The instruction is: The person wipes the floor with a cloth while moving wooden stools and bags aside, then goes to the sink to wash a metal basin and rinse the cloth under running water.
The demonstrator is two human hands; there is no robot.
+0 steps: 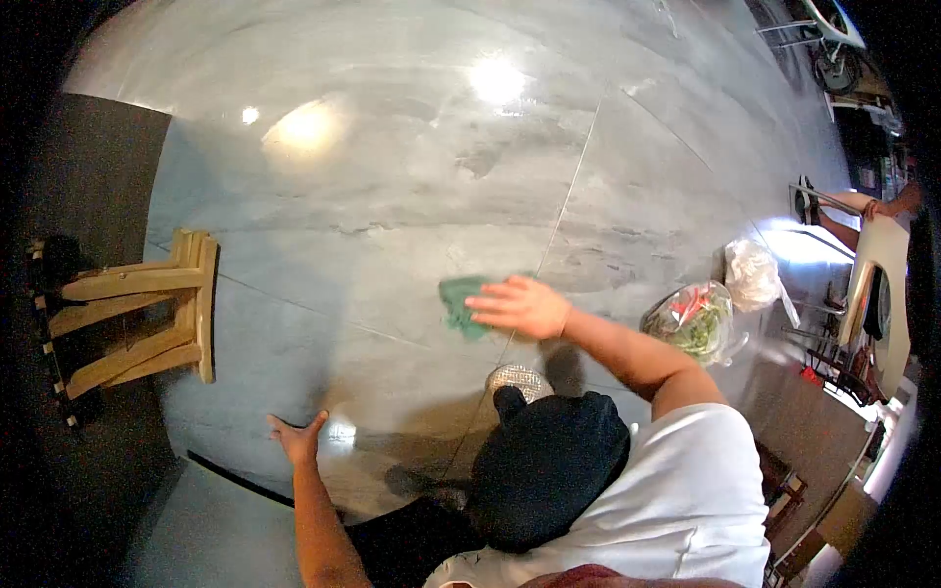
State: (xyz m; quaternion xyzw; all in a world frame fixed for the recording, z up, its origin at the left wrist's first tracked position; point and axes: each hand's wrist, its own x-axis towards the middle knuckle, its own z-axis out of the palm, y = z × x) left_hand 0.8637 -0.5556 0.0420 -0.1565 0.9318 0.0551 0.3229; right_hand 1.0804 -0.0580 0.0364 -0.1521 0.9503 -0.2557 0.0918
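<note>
My right hand (pixel 520 307) presses a green cloth (pixel 459 306) against the glossy grey tiled floor (pixel 392 186), fingers stretched out over it. Part of the cloth is hidden under the palm. Lower left, my left hand (pixel 297 433) is held apart from any object, its thumb and fingers spread. Whether it touches the floor I cannot tell. One of my shoes (pixel 520 382) shows just below the cloth, beside my dark-clad knee (pixel 549 470).
A wooden stool (pixel 206 306) stands at left by a dark brown panel (pixel 108 176). To the right lie a clear bag of greens and red pieces (pixel 696 321) and a white plastic bag (pixel 753 274). Beyond are a pale chair (pixel 882 294), another person's hand (pixel 897 203) and a wheel (pixel 836 69).
</note>
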